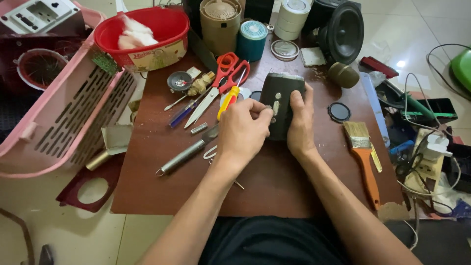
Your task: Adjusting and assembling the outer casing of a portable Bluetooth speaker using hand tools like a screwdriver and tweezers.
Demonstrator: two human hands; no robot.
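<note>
Head view first shows the person's dark lap and two bare forearms reaching onto a low reddish-brown wooden board (274, 191) that serves as the bench. Midway across it, the left hand (243, 130) has its fingers pinched narrow against the near-left side of a dark oblong speaker body (280, 105) that lies on the board; whether they nip a small part there I cannot tell. The right hand (300, 122) is wrapped around the speaker's right side, fingers closed on it and thumb over the top face, pinning it down.

To my eye the work at that small side fitting goes best if the right hand holds the case flat and steady while the left makes only small, careful fingertip moves.

Room is tight on the left: a steel-handled tool (189, 153) lies just beside the left wrist, and a yellow-handled screwdriver (228, 102) and red-handled scissors (219, 83) sit just beyond the knuckles. On the right there is more bare board before the orange-handled paintbrush (364, 157), which lies near the right edge, with tangled cables past it. The near edge is clear apart from the arms.

Farther off stand a red plastic bowl with white wadding (147, 34), a teal round speaker (252, 40) and a large black speaker cone (343, 32).
</note>
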